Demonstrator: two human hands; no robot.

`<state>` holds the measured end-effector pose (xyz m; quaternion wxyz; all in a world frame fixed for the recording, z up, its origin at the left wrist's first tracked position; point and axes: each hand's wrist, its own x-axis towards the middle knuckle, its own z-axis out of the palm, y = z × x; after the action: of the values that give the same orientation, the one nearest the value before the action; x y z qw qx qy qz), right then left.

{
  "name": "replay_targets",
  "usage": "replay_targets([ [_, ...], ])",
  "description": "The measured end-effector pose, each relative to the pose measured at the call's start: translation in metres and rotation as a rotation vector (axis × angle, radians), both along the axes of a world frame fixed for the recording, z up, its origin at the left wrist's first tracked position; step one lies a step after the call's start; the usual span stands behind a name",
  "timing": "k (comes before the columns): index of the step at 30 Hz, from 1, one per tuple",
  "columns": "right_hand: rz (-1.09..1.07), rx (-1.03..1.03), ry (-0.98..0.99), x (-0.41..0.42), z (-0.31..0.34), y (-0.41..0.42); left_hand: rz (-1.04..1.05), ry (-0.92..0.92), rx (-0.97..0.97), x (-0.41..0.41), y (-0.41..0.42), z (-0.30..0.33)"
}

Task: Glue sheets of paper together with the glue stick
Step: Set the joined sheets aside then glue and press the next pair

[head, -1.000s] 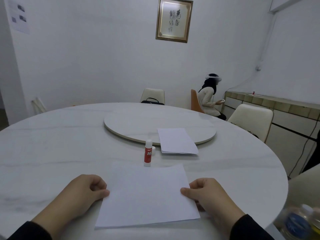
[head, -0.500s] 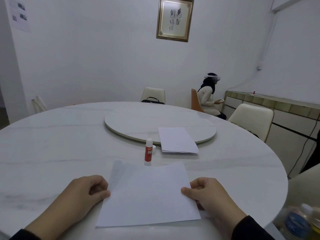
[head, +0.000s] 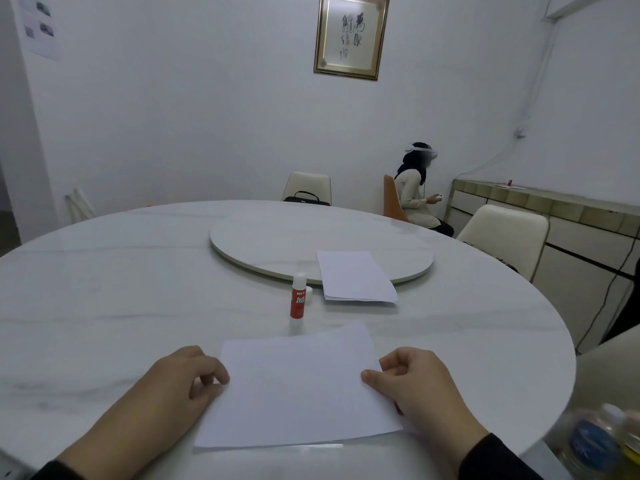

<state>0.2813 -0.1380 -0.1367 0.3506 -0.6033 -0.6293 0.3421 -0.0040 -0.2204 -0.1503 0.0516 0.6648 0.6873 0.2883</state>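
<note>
A white sheet of paper (head: 298, 389) lies near the front edge of the round white table (head: 104, 289). My left hand (head: 180, 382) pinches its left edge with curled fingers. My right hand (head: 412, 386) grips its right edge, thumb on top. Behind the sheet a red and white glue stick (head: 298, 301) stands upright, with its white cap (head: 308, 291) lying just beside it. A small stack of white paper (head: 355, 277) rests further back to the right, half on the turntable.
A round turntable (head: 277, 244) sits in the table's middle. Cream chairs (head: 505, 233) stand around the table, and a person sits at the far right by a low cabinet (head: 571, 216). A plastic bottle (head: 595, 441) is at the lower right corner.
The sheet has shifted slightly in my hands and its far edge now lies flat. Both hands keep their hold on its side edges.
</note>
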Motion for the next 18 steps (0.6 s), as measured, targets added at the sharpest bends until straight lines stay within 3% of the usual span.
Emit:
replay_targets([
  [6, 0.014, 0.078, -0.12, 0.003, 0.008, 0.0, 0.007, 0.1, -0.019, 0.003, -0.001, 0.002],
  [8, -0.011, 0.208, -0.25, 0.005, 0.015, 0.0, 0.013, 0.111, -0.006, 0.001, 0.002, 0.004],
  [10, 0.041, 0.406, -0.363, -0.001, 0.023, -0.003, 0.034, 0.052, 0.136, 0.008, 0.007, 0.008],
  [12, 0.249, 0.487, -0.455, -0.02, 0.024, -0.006, 0.063, 0.074, 0.251, 0.024, 0.018, 0.008],
  [15, 0.492, 0.389, -0.635, -0.053, 0.003, -0.009, -0.002, 0.265, 0.066, 0.06, 0.027, 0.007],
  [18, 0.52, 0.243, -0.77, -0.062, -0.015, -0.007, -0.027, 0.289, -0.218, 0.071, 0.032, -0.01],
])
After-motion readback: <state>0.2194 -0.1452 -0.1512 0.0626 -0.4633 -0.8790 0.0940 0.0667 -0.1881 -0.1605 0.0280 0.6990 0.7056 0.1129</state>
